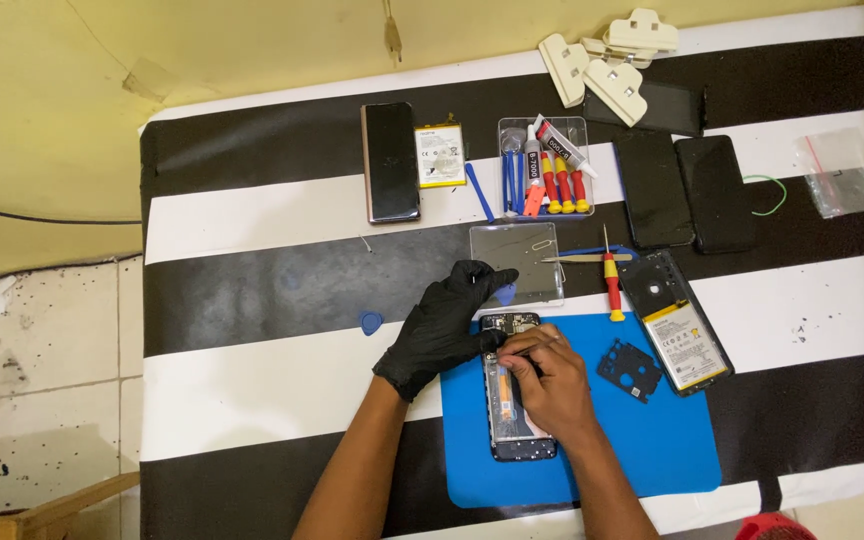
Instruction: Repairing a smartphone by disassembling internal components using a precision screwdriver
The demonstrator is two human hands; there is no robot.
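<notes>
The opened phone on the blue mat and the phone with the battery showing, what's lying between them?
A small black cover piece lies on the blue mat, seen in the head view.

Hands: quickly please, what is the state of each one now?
Left hand, black glove: rests open on the opened phone, holding nothing.
Right hand, bare: pinched shut on a thin tool.

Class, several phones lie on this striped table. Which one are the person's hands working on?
The opened phone on the blue mat, under the gloved left hand and bare right hand; the others lie untouched farther away.

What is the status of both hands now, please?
Left hand, black glove, steadies opened black phone. Right hand bare, thin tool in grip, on phone. Red-yellow screwdriver lies apart.
</notes>
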